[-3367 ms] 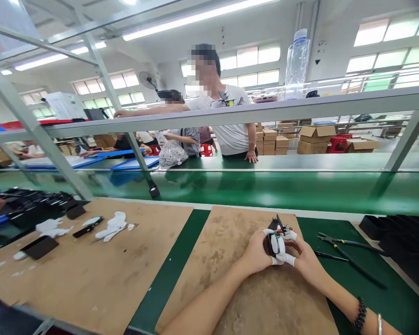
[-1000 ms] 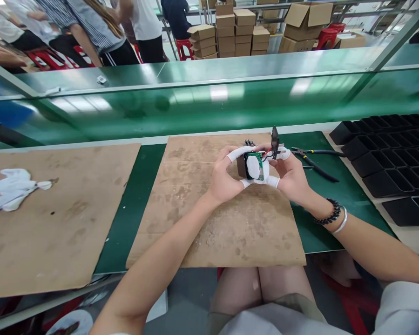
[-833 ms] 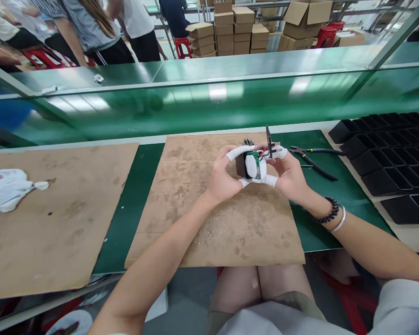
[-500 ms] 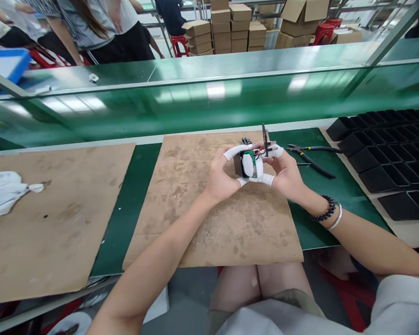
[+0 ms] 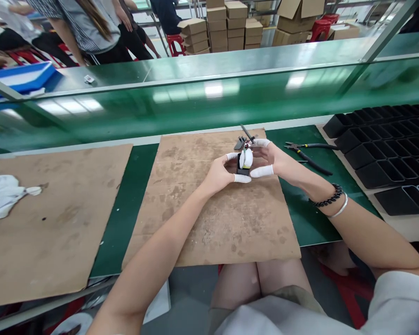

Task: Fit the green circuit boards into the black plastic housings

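Note:
Both my hands meet over the middle cardboard sheet (image 5: 209,218) on the green bench. My left hand (image 5: 220,173) and my right hand (image 5: 273,160), fingertips in white finger cots, pinch a small black electronic part (image 5: 243,160) with a white pad, a green board and thin red and black wires. A small black piece (image 5: 246,135) sticks up from its top. The part is turned edge-on to me, held just above the cardboard.
Black-handled pliers (image 5: 309,156) lie right of my hands. Black compartment trays (image 5: 387,153) fill the right side. A second cardboard sheet (image 5: 52,218) at left carries white cloth (image 5: 3,200). A green conveyor (image 5: 209,97) runs behind; people and stacked cartons (image 5: 226,28) stand beyond.
My view dropped from the hall to the bench. In the last second my hands turned the part from face-on to edge-on and lowered it slightly toward the cardboard; my right fingers spread wider.

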`<action>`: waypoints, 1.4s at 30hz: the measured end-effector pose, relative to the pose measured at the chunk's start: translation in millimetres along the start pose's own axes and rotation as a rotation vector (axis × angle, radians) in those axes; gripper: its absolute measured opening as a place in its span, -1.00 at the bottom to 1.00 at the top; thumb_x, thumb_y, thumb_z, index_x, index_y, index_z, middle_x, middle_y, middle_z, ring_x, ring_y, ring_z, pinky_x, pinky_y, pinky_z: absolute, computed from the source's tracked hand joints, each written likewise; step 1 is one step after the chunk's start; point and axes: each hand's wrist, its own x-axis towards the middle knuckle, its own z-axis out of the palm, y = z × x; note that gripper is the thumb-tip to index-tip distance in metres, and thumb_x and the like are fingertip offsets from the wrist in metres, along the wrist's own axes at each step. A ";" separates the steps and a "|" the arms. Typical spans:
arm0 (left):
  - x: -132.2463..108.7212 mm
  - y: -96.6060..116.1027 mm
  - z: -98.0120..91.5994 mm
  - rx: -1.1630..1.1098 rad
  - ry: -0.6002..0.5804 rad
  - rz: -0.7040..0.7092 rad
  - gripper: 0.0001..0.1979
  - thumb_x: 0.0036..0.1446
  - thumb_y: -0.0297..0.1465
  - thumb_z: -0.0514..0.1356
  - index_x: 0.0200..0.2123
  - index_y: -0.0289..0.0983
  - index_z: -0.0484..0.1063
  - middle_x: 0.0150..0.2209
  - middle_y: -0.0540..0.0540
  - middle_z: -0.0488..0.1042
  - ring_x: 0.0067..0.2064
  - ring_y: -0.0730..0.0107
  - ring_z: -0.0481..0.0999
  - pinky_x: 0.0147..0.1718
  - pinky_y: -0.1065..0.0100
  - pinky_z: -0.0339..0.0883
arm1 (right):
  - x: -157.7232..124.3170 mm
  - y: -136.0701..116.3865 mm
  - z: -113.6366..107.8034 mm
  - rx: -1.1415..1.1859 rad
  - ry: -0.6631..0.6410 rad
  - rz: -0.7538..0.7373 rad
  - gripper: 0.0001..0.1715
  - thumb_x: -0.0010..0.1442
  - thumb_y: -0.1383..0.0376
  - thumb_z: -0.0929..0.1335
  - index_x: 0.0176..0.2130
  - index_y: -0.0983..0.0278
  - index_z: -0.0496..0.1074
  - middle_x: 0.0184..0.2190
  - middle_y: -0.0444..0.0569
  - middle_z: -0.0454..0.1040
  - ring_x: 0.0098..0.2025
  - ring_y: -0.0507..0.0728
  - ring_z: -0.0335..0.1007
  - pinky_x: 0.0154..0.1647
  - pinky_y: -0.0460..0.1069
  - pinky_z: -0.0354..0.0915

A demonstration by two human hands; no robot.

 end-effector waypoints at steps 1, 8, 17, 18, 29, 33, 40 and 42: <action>0.6 0.4 -0.3 -0.028 -0.001 -0.005 -0.20 -0.53 -0.34 0.63 -0.08 -0.36 0.56 -0.07 -0.24 0.66 -0.02 -0.02 0.65 0.08 -0.06 0.54 | 0.2 -0.1 -0.3 0.005 0.029 -0.028 -0.13 -0.17 0.19 0.68 0.04 0.16 0.32 0.16 0.09 0.44 0.20 0.32 0.43 0.18 0.31 0.45; -2.2 -7.4 3.9 0.055 0.004 0.117 -0.30 -0.39 -0.42 0.58 -0.05 -0.31 0.59 -0.07 -0.18 0.67 -0.03 0.04 0.65 0.06 0.00 0.54 | -4.1 7.4 13.3 -0.109 0.124 -0.183 -0.02 -0.10 0.13 0.67 0.15 0.12 0.20 0.17 0.10 0.46 0.23 0.34 0.42 0.27 0.30 0.36; -6.2 -7.8 5.3 0.186 -0.012 0.155 -0.24 -0.29 -0.42 0.55 0.09 -0.33 0.54 -0.03 -0.19 0.66 -0.02 0.04 0.64 0.08 0.01 0.50 | -9.1 5.2 15.2 -0.312 0.132 -0.281 0.00 -0.01 0.17 0.63 0.27 0.11 0.18 0.22 0.11 0.43 0.18 0.32 0.49 0.31 0.30 0.35; -6.3 -7.7 5.3 0.200 -0.009 0.162 -0.24 -0.29 -0.41 0.55 0.09 -0.33 0.54 -0.03 -0.20 0.66 -0.01 0.03 0.64 0.09 0.01 0.50 | -9.4 3.6 15.0 -0.336 0.127 -0.297 0.00 -0.01 0.17 0.63 0.28 0.10 0.19 0.19 0.09 0.46 0.15 0.32 0.51 0.30 0.30 0.36; -6.6 -7.9 4.3 0.323 0.153 0.462 -0.30 -0.21 -0.43 0.50 0.09 -0.28 0.51 0.06 -0.21 0.62 0.08 0.04 0.62 0.17 0.07 0.45 | -12.3 1.8 16.2 -0.267 0.199 -0.410 0.13 -0.16 0.03 0.70 0.27 0.06 0.27 0.30 0.07 0.33 0.29 0.38 0.39 0.39 0.26 0.30; -9.4 -1.4 5.8 0.368 0.182 0.579 -0.37 -0.15 -0.45 0.46 0.08 -0.27 0.50 0.09 -0.20 0.60 0.10 0.06 0.60 0.18 0.09 0.44 | -15.0 3.0 17.9 -0.254 0.241 -0.412 0.14 -0.16 -0.03 0.69 0.28 0.03 0.26 0.33 0.06 0.29 0.40 0.40 0.24 0.42 0.28 0.26; -15.0 6.1 7.1 0.390 0.179 0.605 -0.36 -0.14 -0.37 0.51 0.07 -0.24 0.51 0.05 -0.19 0.61 0.07 0.04 0.60 0.14 0.09 0.44 | -20.5 -4.4 22.4 -0.254 0.255 -0.415 0.20 -0.19 -0.09 0.69 0.29 0.04 0.24 0.32 0.09 0.29 0.43 0.45 0.20 0.41 0.31 0.28; -15.5 7.0 7.0 0.373 0.167 0.636 -0.37 -0.12 -0.32 0.51 0.07 -0.26 0.51 0.04 -0.21 0.61 0.06 0.05 0.60 0.12 0.10 0.45 | -20.5 -4.1 22.8 -0.241 0.247 -0.447 0.19 -0.18 -0.07 0.69 0.29 0.03 0.24 0.31 0.09 0.30 0.40 0.46 0.24 0.37 0.32 0.32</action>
